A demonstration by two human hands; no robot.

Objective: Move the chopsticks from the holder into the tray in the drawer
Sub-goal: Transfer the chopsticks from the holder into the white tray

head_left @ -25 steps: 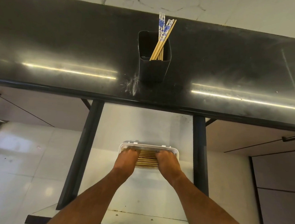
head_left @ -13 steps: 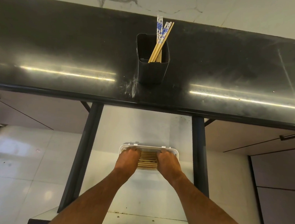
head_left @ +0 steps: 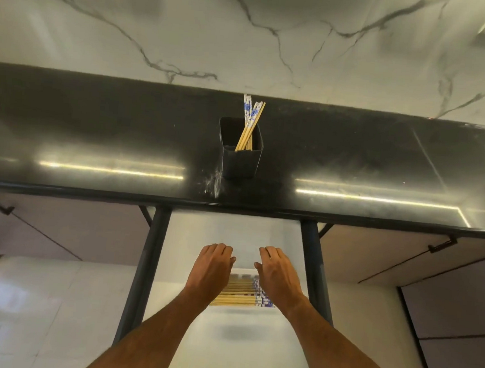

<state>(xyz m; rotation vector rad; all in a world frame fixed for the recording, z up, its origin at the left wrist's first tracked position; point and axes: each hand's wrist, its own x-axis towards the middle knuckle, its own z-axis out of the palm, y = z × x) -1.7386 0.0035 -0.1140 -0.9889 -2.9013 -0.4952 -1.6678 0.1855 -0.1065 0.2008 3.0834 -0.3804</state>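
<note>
Nearest, in open drawer (head_left: 222,337): tray (head_left: 242,308) holding flat row of chopsticks (head_left: 239,293), left hand (head_left: 212,269) and right hand (head_left: 278,275) above, fingers loosely spread, both empty; farther, on bench (head_left: 93,129): holder (head_left: 241,161) with a few remaining chopsticks (head_left: 249,120) upright — mostly done, by the look.

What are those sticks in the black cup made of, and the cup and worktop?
The chopsticks look like pale bamboo or wood, tops patterned blue on white. The holder seems matte dark plastic. The countertop appears polished black stone, mirroring light strips.
</note>
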